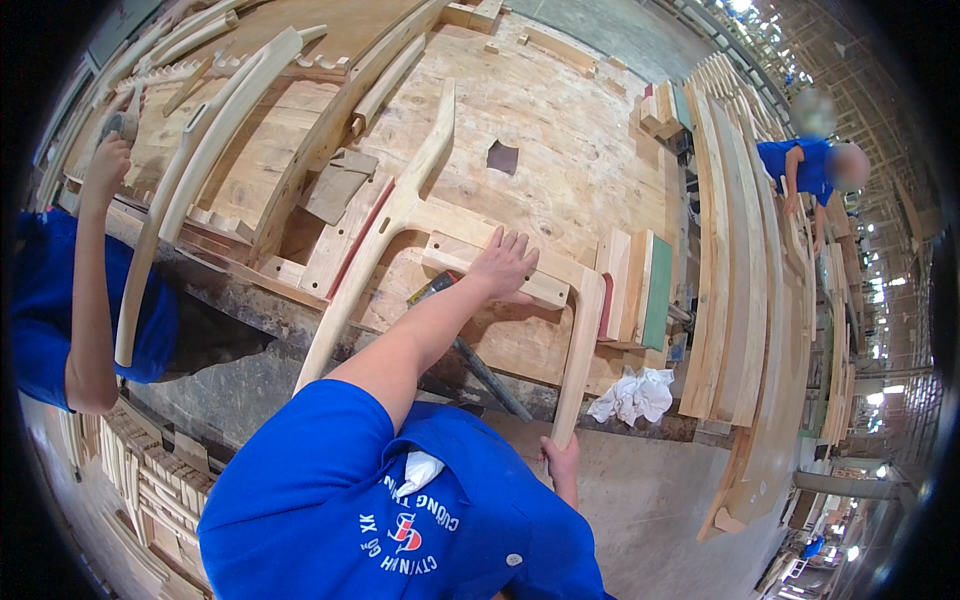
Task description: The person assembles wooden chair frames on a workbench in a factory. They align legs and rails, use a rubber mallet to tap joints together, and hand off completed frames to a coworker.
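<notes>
A pale wooden chair frame [392, 212] with long curved legs and a cross rail lies on the plywood workbench. My left hand [505, 265] rests on its cross rail, fingers stretched out over the wood. Against the near side of that rail sits a short drilled wooden strip [545, 287]. My right hand [562, 462] is wrapped round the lower end of the right leg [574, 390], past the bench's front edge. Beneath my left forearm lies a black and yellow tool [436, 286], partly hidden. A dark rod [492, 378] slants over the bench edge.
Wooden blocks faced with red and green [655, 290] stand right of the frame; a red-edged board [350, 235] lies left. A crumpled white cloth [635, 396] sits on the front edge. Long boards [735, 250] are stacked right. Co-workers stand left [100, 280] and far right [810, 165].
</notes>
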Available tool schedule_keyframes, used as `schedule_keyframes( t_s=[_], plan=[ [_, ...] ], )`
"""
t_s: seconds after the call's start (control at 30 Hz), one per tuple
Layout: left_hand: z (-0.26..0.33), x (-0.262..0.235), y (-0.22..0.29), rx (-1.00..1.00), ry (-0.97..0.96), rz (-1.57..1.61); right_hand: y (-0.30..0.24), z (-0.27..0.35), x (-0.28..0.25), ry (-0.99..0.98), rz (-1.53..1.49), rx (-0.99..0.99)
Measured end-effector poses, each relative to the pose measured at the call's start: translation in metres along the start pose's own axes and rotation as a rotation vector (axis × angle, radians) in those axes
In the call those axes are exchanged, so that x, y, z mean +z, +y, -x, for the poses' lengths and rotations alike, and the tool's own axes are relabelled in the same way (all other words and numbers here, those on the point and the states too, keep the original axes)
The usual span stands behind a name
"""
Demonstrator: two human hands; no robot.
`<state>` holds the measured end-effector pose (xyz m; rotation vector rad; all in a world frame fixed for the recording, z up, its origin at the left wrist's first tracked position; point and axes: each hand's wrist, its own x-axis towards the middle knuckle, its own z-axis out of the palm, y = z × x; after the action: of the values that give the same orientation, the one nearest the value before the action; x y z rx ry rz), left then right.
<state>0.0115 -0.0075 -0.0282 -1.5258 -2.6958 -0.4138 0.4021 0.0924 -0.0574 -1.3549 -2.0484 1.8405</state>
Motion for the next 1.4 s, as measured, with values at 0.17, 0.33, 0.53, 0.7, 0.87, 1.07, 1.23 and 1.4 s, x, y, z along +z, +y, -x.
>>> schedule_keyframes(
  t_s=[0.17, 0.33, 0.53, 0.7, 0.87, 1.07, 1.23, 1.4],
  plan=[
    [-0.001, -0.003, 0.003, -0.004, -0.046, 0.028, 0.001, 0.002, -0.002, 0.001, 0.010, 0.005],
    [-0.001, -0.002, 0.003, -0.002, -0.058, 0.033, -0.002, 0.003, 0.001, 0.015, 0.001, -0.007],
    [0.012, 0.007, 0.000, -0.008, 0.153, 0.043, -0.016, 0.003, 0.005, 0.005, -0.006, 0.007],
    [0.105, -0.020, -0.016, -0.122, 0.375, 0.609, -0.009, 0.001, 0.005, 0.014, -0.044, -0.029],
    [0.216, -0.048, -0.054, -0.434, 0.361, 0.715, -0.013, 0.004, 0.005, 0.012, -0.019, -0.003],
    [0.311, -0.060, -0.065, -0.675, 0.363, 0.668, -0.019, 0.003, 0.002, -0.003, -0.051, 0.084],
    [0.349, -0.052, -0.061, -0.846, 0.410, 0.650, -0.023, 0.002, -0.006, -0.087, -0.090, 0.153],
    [0.366, -0.036, -0.053, -0.922, 0.199, 0.621, -0.034, 0.001, -0.020, -0.309, -0.309, 0.345]
  ],
)
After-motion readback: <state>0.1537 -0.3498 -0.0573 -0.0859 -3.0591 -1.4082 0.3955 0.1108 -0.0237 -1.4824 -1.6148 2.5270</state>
